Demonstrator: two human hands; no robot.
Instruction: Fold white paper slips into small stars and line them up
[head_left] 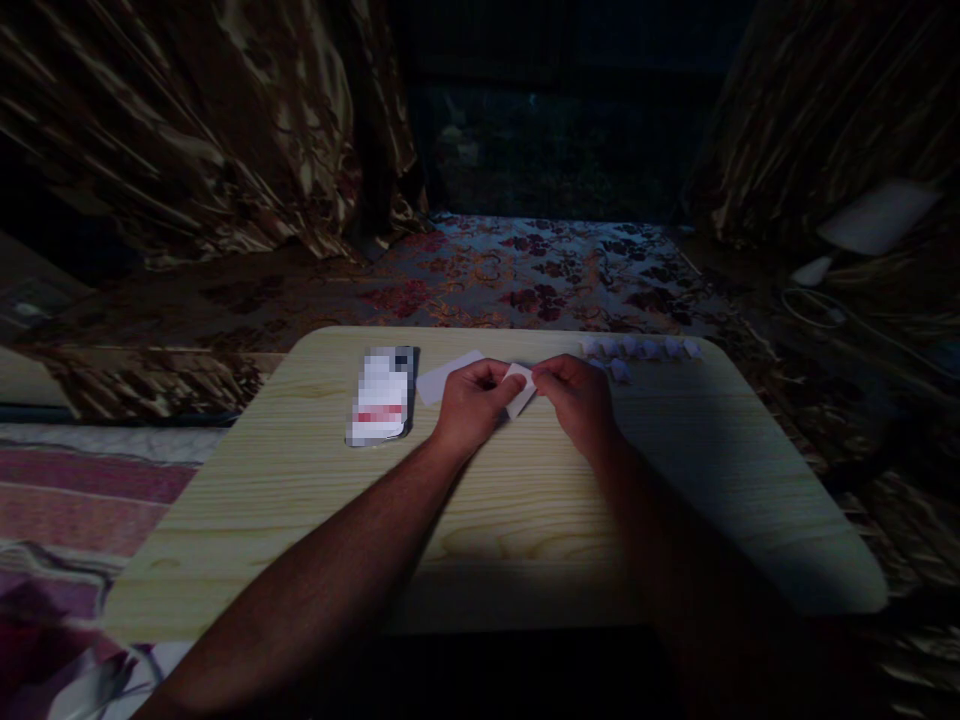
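The left hand (469, 406) and right hand (582, 402) pinch a small paper (519, 398) between them over the tabletop (525, 510). A pale sheet (442, 382) lies just beside the left hand, a phone (381, 398) farther left, pale pieces (649, 349) far right.

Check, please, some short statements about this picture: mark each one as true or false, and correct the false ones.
1. The fingers of the left hand and the right hand hold a small white piece of paper. True.
2. The two hands are far apart. False: they are close together.
3. A flat white sheet of paper lies on the pale wood-grain table. True.
4. The table has sharp, square corners. False: they are rounded.
5. Several small whitish pieces lie near the table's far right corner. True.
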